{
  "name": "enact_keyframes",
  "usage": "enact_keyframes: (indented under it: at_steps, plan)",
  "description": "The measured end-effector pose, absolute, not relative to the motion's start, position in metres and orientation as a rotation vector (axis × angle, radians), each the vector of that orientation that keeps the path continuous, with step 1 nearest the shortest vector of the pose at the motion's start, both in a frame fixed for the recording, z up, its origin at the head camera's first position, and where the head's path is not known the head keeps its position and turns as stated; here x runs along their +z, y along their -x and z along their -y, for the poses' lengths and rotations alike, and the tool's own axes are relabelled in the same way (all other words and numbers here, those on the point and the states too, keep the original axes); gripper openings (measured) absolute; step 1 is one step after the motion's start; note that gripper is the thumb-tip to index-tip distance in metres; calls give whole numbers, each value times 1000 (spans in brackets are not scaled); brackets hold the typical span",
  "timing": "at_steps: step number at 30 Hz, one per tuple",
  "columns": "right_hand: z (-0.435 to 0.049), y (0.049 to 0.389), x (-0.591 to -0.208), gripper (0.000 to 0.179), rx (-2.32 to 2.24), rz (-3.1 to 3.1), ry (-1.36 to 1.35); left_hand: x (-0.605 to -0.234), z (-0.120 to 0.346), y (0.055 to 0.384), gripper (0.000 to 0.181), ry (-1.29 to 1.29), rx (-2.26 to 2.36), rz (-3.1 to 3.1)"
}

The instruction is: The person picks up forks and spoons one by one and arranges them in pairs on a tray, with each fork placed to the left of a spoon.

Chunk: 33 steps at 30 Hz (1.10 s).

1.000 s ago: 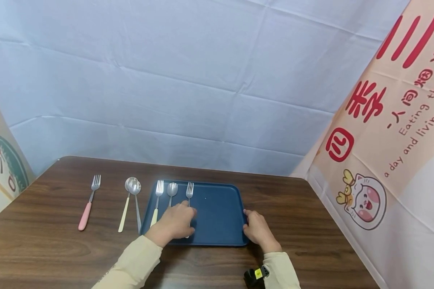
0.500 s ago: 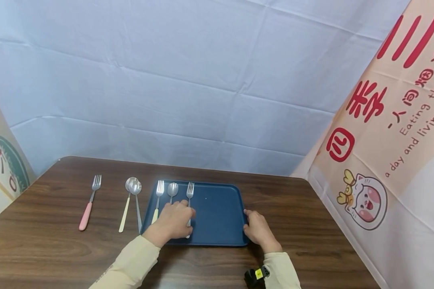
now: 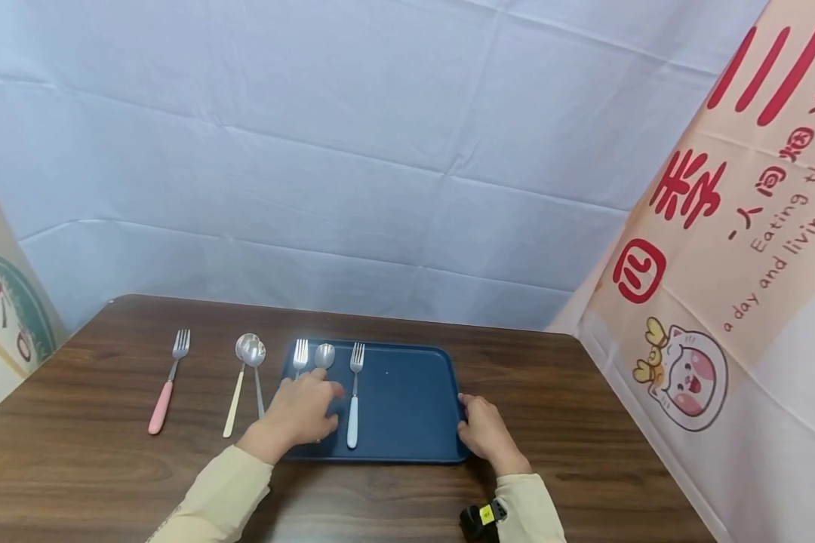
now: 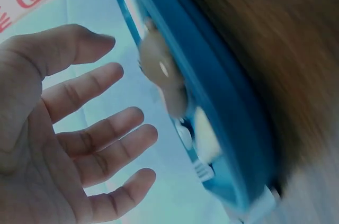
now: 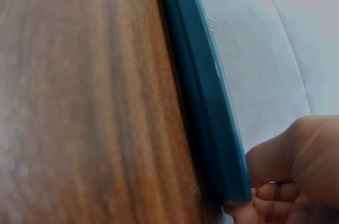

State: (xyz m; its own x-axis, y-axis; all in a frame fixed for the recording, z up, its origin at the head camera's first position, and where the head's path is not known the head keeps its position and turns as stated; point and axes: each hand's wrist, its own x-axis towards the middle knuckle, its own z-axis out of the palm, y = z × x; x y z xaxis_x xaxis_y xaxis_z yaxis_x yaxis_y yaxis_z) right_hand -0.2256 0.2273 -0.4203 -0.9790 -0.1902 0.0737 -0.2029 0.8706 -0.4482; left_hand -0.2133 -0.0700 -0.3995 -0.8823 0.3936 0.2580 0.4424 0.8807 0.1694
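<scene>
Blue tray (image 3: 407,407): flat on the wood-grain surface (image 3: 584,422), long axis running left to right.
Left hand (image 3: 302,409): over the tray's left part, fingers spread and holding nothing; half a second ago it covered the pale handle, and it has since moved left, baring it.
Right hand (image 3: 485,430): gripping the tray's right edge, thumb on top, fingertips beneath; unchanged.
Pink-handled fork (image 3: 164,400): well left of the tray, tines pointing away from the person.
Pale-handled fork (image 3: 353,418): inside the tray, left of its middle, tines toward the far edge, handle toward the near edge, long axis nearly parallel to the short sides.
Leftmost tray fork (image 3: 301,352): tines toward the tray's far edge; its handle, visible earlier, is now hidden.
Spoon pair (image 3: 255,353): just left of the tray, bowls overlapping, one handle partly covered.
Tray spoon (image 3: 324,355): between the tray's forks, handle hidden; blurred from the left wrist.
</scene>
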Motion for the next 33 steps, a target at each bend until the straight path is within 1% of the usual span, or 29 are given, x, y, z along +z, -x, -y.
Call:
enact_keyframes:
  at_steps: [3,9,16,25,33]
  plan:
    - [-226,226,-421,44,723,3011,-315,-401,79,214,26,597,-313,2834]
    - [-226,227,-422,44,709,3006,-318,-403,98,218,18,558,-331,2800]
    - [-227,227,-423,44,713,3002,-321,-404,119,219,27,521,-405,2773]
    - [-227,227,-425,44,711,3005,-325,-408,142,220,25,434,-428,2819]
    - [-227,226,-424,44,711,3000,-318,-413,155,221,10,450,-467,2884]
